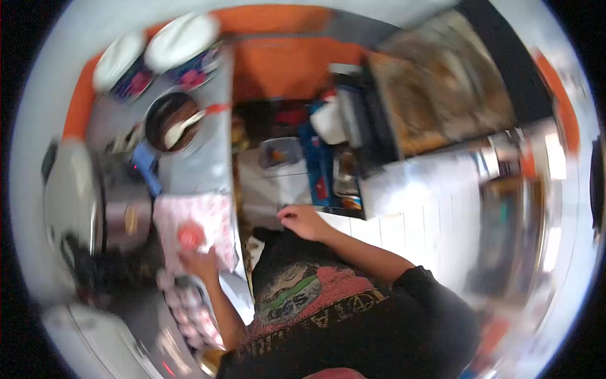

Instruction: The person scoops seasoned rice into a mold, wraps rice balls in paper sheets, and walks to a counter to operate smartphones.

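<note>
My left hand (pixel 200 264) is at the near edge of a pink patterned cloth (pixel 218 218) on the counter, its fingers spread and blurred beside a round red-pink item (pixel 190 234). Whether the fingertips touch that item cannot be made out. My right hand (pixel 299 221) is in front of my body, away from the counter, with its fingers curled together; anything inside them is too small to tell. Just below the cloth, several pink-and-white pieces (pixel 189 309) lie in rows.
Farther along the counter (pixel 202 170) are a dark pan (pixel 158 120) with a white spoon (pixel 183 128), a blue object (pixel 146 169) and two white-lidded containers (pixel 183 41). A rice-cooker-like appliance (pixel 72 196) stands left. A brown-topped unit (pixel 442 82) is upper right.
</note>
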A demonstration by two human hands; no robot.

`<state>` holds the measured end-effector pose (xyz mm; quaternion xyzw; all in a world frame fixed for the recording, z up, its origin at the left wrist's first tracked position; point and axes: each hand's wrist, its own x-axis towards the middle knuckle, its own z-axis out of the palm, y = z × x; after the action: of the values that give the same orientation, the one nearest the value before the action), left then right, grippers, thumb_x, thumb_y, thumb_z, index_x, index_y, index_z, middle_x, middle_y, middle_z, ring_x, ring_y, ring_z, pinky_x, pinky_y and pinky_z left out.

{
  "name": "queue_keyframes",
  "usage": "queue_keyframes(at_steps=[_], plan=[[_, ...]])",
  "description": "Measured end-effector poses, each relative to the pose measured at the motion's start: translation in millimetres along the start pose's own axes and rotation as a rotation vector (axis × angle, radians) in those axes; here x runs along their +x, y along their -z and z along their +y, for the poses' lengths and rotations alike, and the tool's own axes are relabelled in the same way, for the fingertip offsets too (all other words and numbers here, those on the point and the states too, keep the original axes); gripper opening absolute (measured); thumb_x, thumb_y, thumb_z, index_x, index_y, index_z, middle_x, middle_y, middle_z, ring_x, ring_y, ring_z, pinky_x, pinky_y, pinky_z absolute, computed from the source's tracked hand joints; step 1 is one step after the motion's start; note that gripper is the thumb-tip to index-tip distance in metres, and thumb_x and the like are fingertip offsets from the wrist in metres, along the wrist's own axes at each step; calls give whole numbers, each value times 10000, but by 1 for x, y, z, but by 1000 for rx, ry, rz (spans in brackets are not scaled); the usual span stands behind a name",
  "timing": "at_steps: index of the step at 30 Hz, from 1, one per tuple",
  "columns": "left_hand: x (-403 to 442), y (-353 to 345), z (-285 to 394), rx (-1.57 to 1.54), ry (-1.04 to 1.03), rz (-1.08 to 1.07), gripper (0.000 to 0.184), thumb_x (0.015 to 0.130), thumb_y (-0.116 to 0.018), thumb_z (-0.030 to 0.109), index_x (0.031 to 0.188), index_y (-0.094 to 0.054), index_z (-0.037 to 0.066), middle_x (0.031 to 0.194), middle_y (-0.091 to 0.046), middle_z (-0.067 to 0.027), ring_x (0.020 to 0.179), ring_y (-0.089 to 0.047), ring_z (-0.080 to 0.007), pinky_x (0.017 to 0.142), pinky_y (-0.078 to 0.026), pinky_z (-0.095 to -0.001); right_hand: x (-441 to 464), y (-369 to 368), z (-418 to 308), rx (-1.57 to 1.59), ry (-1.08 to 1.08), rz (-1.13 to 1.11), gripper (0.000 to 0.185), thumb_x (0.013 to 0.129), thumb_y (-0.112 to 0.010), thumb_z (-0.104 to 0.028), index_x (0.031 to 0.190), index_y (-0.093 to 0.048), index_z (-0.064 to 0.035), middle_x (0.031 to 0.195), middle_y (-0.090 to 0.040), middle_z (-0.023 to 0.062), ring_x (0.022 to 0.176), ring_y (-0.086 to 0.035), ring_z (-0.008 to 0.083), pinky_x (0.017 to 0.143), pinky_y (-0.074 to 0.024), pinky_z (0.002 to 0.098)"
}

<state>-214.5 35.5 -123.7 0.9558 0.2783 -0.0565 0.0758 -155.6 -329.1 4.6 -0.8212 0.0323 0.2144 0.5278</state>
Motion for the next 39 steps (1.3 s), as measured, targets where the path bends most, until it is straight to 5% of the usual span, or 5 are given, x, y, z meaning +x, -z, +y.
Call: queue_keyframes(at_steps=[9,26,34,36,39], plan=[[-77,21,141,-534,-607,629,732,875,-637,303,1423,-349,-89,1478,-344,-318,1355,-349,-469,1128,-259,-535,-201,71,74,349,-63,376,163,839,-716,-168,847,-676,-11,722,-670,75,640,-627,139,598,-498,300],[-381,-206,214,153,-1579,-1215,246,912,-560,230,1052,-694,78,1088,-660,-182,1049,-621,-343,880,-456,-458,-670,177,299,655,-282,1076,231,917,-642,-200,939,-714,19,739,-687,53,664,-614,112,631,-505,276],[-539,-304,369,1353,-1831,-874,414,855,-628,302,1182,-670,50,1221,-647,-181,1166,-598,-350,977,-473,-419,-809,274,454,841,-237,1205,245,940,-628,-194,1026,-690,27,828,-682,67,752,-608,123,709,-497,270],[-612,-327,438,1024,-1009,-964,458,880,-566,330,1253,-642,75,1315,-602,-167,1221,-570,-345,1035,-448,-416,-860,276,536,963,-363,1322,239,932,-630,-193,1032,-691,15,842,-679,75,732,-614,139,696,-510,280],[-743,-371,556,1119,-1579,-662,436,898,-527,306,1245,-648,71,1366,-573,-143,1249,-556,-324,1035,-446,-410,-943,201,682,1315,-715,1776,173,911,-627,-159,1009,-682,-27,821,-664,84,646,-608,166,598,-512,292]])
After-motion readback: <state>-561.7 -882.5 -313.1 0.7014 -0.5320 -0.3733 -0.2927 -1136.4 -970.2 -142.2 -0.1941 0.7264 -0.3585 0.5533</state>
